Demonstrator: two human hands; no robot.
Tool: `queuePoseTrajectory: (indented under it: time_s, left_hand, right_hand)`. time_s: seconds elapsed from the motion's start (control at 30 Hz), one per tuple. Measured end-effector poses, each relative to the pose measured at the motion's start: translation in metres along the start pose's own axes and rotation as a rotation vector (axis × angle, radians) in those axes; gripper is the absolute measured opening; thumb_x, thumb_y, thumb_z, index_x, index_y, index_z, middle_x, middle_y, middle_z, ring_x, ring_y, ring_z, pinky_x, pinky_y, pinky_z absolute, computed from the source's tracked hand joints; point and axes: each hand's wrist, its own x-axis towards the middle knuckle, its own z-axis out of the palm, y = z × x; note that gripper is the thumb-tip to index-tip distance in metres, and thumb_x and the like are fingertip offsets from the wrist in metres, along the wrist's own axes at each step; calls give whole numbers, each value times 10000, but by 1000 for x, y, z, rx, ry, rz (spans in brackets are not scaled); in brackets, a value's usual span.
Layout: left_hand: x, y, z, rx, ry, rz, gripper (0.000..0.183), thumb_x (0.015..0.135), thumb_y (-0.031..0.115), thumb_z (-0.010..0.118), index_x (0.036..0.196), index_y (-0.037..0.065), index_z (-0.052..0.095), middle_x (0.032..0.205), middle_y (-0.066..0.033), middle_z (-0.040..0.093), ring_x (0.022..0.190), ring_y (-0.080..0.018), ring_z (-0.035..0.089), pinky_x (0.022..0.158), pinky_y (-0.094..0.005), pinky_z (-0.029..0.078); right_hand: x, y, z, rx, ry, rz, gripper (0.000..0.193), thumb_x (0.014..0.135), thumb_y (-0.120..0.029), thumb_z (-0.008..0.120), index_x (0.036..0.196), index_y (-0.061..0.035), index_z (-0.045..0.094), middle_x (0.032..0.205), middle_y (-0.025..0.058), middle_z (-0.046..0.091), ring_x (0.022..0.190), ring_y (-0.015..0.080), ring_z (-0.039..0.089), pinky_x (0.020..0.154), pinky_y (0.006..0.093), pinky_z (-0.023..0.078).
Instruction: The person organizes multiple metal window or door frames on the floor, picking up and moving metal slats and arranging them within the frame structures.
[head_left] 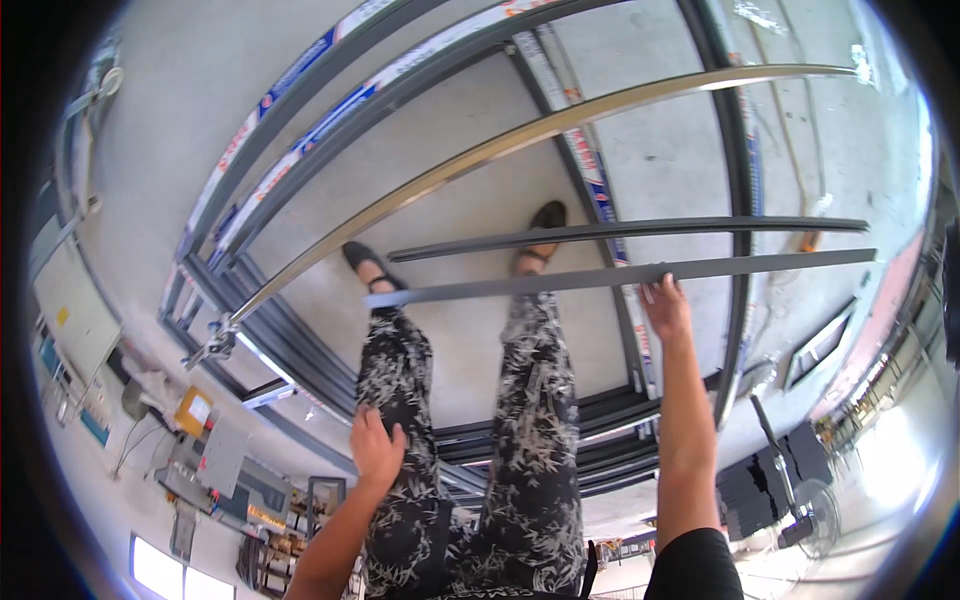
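Observation:
A long flat grey strip [580, 280] stretches crosswise in front of my legs. My right hand [665, 302] grips its near edge right of the middle, fingers closed at the strip. Just beyond lies a second dark grey strip [690, 228], narrower and grooved along its length, roughly parallel to the first. My left hand [377, 450] is beside my left thigh, fingers apart, with nothing in it. Farther out, a long gold-coloured bar [500, 142] slants from the left up to the far right.
Dark grey frame profiles [585, 160] with printed protective film surround my feet on the pale floor [480, 200]. More profiles [320, 345] lie stacked at the left. A standing fan [815, 515] is at the lower right, and a yellow box [193, 410] at the left.

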Motion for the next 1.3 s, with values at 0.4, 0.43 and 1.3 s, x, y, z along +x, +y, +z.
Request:
queuePoseTrajectory:
  time_s: [0.4,0.43,1.3]
  left_hand:
    - [49,96,-74,-22,-96,695,577,661,174,731,1187,68,520,984,-138,546,966,-336,521,869,-448,390]
    - [45,86,-72,-34,5,736,529,663,163,719,1154,84,537,939,-125,535,937,-333,520,834,-452,392]
    - [11,-94,-7,-107,170,340,596,606,90,720,1144,19,476,1089,-187,515,1079,-385,456,952,-470,349]
  right_hand:
    - [-169,18,56,504,-505,-114,595,720,-146,622,1299,-119,486,1126,85,575,1150,275,485,1046,489,336]
    - [-179,17,65,500,-548,-101,593,719,-160,613,1297,-106,490,1139,95,573,1156,281,477,1058,497,322]
    - [-229,129,173,176,-130,148,194,840,-47,637,1014,-66,552,983,70,612,1013,222,576,887,372,473]
